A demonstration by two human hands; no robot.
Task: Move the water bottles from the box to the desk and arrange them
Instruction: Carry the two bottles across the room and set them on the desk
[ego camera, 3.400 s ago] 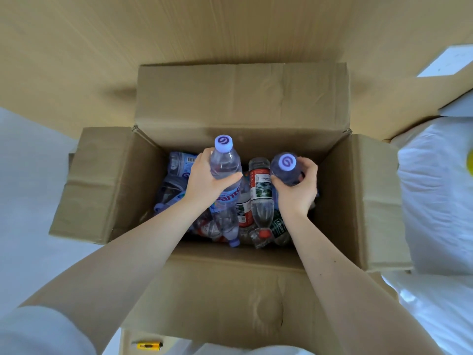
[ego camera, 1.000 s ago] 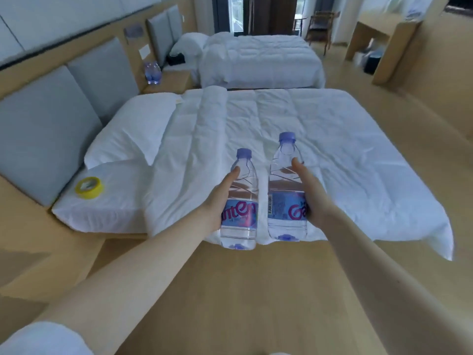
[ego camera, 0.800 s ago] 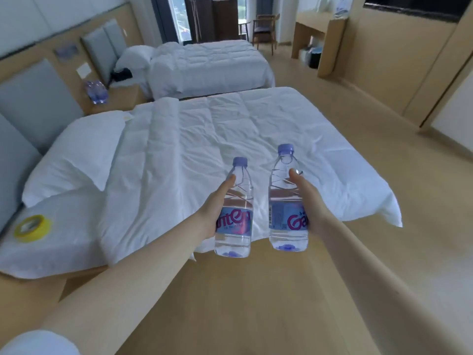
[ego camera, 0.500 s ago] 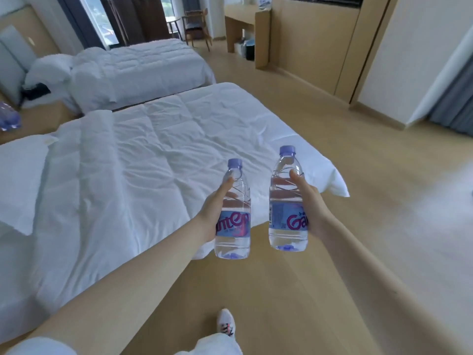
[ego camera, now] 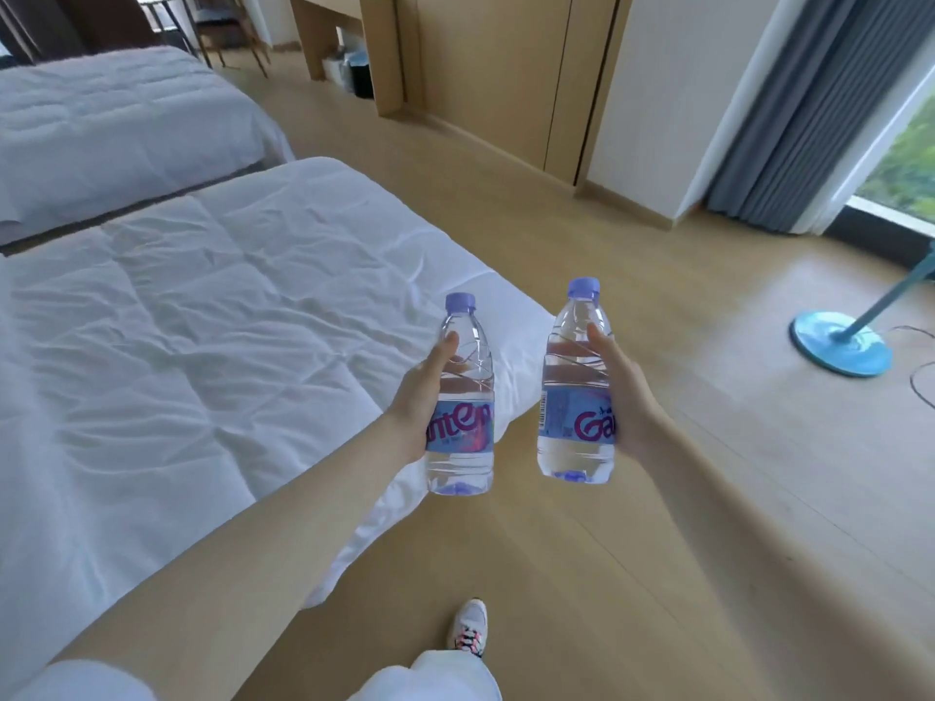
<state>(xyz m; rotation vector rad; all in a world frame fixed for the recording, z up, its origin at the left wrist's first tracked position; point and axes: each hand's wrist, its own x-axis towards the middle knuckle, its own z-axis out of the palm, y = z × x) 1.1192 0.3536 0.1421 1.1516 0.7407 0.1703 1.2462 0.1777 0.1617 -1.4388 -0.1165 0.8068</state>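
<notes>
The person is standing at the foot corner of a white-quilted bed (ego camera: 192,336), both arms stretched forward, with a water bottle in each hand. The left hand (ego camera: 420,402) is wrapped round the left bottle (ego camera: 468,382) at its middle, thumb lying up along the near side. The right hand (ego camera: 627,397) grips the right bottle (ego camera: 571,376) the same way, thumb pointing up toward the shoulder. Both bottles are held upright in the air over the wooden floor (ego camera: 683,523), side by side but apart, the right one a little higher.

They look like a matching pair: clear plastic, full of water almost to the neck, each with a lilac screw cap and a lilac tint at the base. Thin curved ribs cross the upper body of each. A pale blue-violet label with big pink lettering bands the lower half; on the right one a barcode runs down the label's left edge.

A white shoe (ego camera: 468,629) with coloured laces shows below, beside a white trouser leg. A second made-up bed (ego camera: 116,124) lies further off on the left. On the right, the round blue base of a standing fan (ego camera: 840,344) sits on the floor near grey curtains (ego camera: 804,103) and a window. A pale wooden tabletop (ego camera: 316,12) stands at the far end of the room.
</notes>
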